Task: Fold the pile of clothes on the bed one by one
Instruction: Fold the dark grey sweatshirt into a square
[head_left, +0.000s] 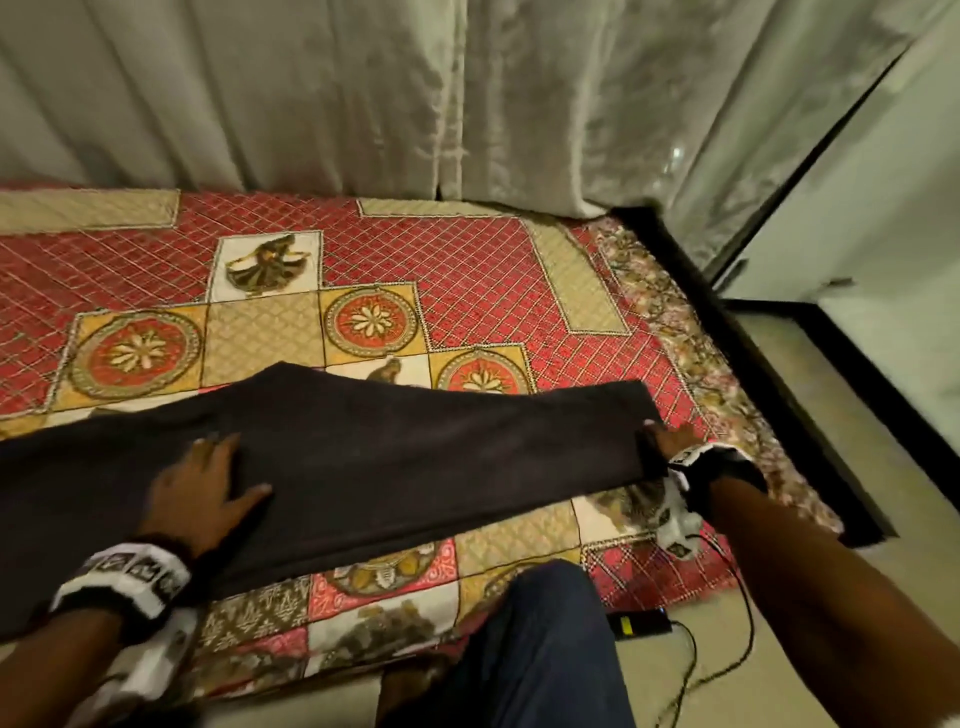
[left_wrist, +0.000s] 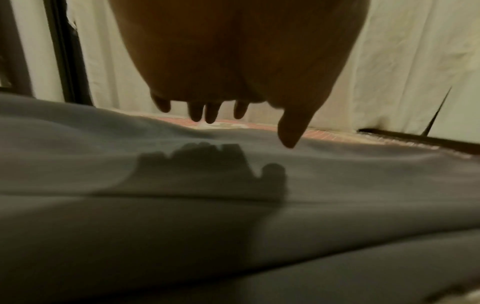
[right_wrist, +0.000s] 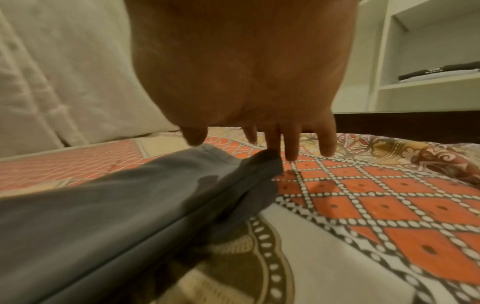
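Trousers (head_left: 363, 457) are laid flat across the bed (head_left: 467, 291), smoothed by the left hand (head_left: 208, 483) with fingers spread; the hem is touched by the right hand (head_left: 670, 441), fingers straight. A fold in half is probably called for next.

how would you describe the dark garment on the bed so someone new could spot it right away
Start at the bed, with its red and gold patchwork cover below pale curtains. The dark garment stretches across its near side, between the left hand and the right hand. It is the only plain, unpatterned cloth there.
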